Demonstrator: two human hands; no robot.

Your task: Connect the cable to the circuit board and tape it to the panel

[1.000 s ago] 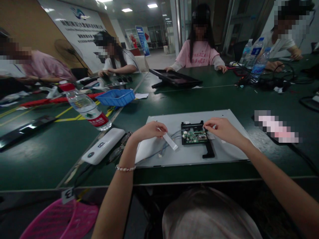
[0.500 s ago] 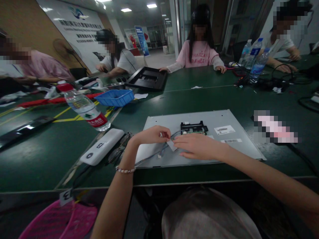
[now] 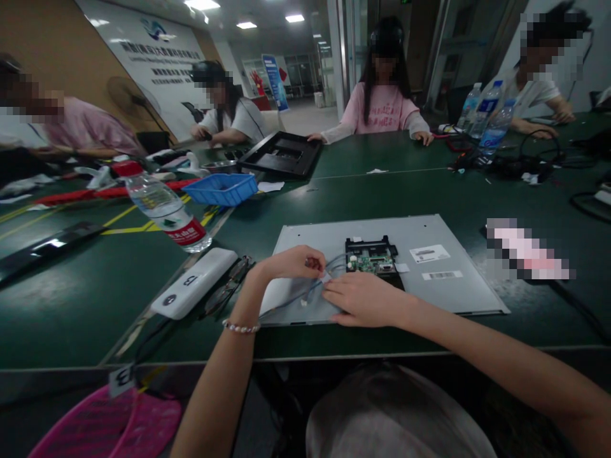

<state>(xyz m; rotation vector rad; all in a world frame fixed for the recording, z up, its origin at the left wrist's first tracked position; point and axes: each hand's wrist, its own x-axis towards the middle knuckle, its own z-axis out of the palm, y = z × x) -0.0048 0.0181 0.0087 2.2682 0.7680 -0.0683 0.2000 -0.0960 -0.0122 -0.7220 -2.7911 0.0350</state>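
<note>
A flat grey metal display panel (image 3: 465,296) lies on the green table in front of me. Thin grey cables (image 3: 296,294) run from a green circuit board (image 3: 382,262) in a black bracket towards the panel's left edge. My left hand (image 3: 300,261) has its fingers curled in a pinch on a small piece of white tape (image 3: 326,277) at the cables. Beside it, my right hand (image 3: 365,298) lies low over the panel, fingers stretched out and fingertips at the tape's lower edge. Its palm and wrist hide part of the panel below the board.
Left of the panel are eyeglasses (image 3: 226,289), a white power bank (image 3: 195,283) and a water bottle (image 3: 167,210). A blue basket (image 3: 222,189) and black frame (image 3: 281,156) stand farther back. A blurred pink object (image 3: 527,249) lies right; several people sit around.
My right hand has moved slightly down and left, uncovering the green circuit board. The white tape now shows less between my hands. My left hand stays nearly in place, its fingers still curled.
</note>
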